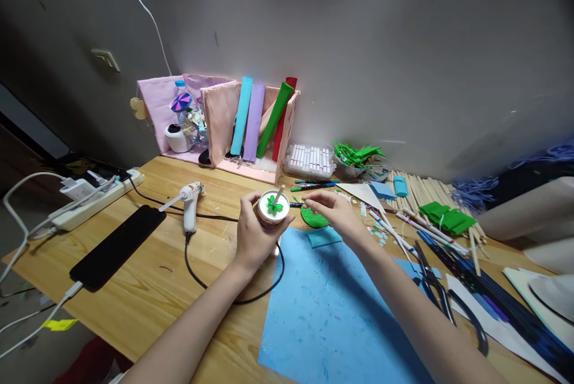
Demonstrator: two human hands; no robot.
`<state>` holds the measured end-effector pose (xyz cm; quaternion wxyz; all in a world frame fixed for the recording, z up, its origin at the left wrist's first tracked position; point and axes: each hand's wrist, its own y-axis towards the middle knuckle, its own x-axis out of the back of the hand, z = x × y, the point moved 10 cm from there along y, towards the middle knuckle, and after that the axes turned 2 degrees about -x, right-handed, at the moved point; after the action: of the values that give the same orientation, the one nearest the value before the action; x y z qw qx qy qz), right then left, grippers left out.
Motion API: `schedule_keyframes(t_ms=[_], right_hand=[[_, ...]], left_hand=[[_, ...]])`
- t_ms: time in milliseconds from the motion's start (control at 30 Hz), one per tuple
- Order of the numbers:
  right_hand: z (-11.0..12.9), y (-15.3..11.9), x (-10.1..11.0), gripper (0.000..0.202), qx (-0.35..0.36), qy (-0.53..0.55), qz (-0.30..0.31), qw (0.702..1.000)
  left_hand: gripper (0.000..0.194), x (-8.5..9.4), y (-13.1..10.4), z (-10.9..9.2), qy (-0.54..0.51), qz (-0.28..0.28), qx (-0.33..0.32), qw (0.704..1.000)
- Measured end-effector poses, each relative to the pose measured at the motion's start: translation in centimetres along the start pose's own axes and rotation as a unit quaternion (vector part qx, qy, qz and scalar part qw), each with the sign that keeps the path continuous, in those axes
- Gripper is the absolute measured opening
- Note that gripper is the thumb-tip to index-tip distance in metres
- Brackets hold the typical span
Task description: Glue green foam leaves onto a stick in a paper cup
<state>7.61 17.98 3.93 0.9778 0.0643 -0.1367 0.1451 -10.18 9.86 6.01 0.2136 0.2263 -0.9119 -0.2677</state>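
My left hand point(252, 229) is wrapped round a small round cup point(274, 207) with a white top, held above the table. Green leaf-shaped pieces point(272, 205) sit on that white top, and a short wooden stick point(279, 194) rises out of it at a tilt. To the right of the cup, my right hand point(334, 207) has thumb and forefinger pinched together; whatever lies between the fingertips is too small to name. Just below those fingers is a green round piece point(314, 217), with a folded blue piece point(324, 237) nearer me.
A blue sheet point(323, 306) covers the table's front middle. At left are a glue gun point(191, 207), its looping cable, a phone point(117, 246) and a power strip point(96, 201). Scissors point(433, 282) and markers lie right; a pink box point(219, 127) stands behind.
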Motion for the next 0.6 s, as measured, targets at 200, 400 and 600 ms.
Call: schedule_keyframes(t_ms=[200,400,600], right_hand=[[1.6,-2.7,0.6,0.027,-0.054,0.122,-0.002,0.991],[3.3,-4.0,-0.6,0.02,-0.023,0.15,0.047,0.987],[4.2,-4.6,-1.1,0.025,-0.047,0.186,0.054,0.98]], left_hand=[[0.062,-0.2,-0.9,-1.1,0.009,-0.009,-0.046,0.999],[0.062,-0.2,-1.0,-1.3,0.014,-0.012,-0.05,0.999],[0.06,-0.8,-1.1,-2.1,-0.045,0.012,-0.06,0.997]])
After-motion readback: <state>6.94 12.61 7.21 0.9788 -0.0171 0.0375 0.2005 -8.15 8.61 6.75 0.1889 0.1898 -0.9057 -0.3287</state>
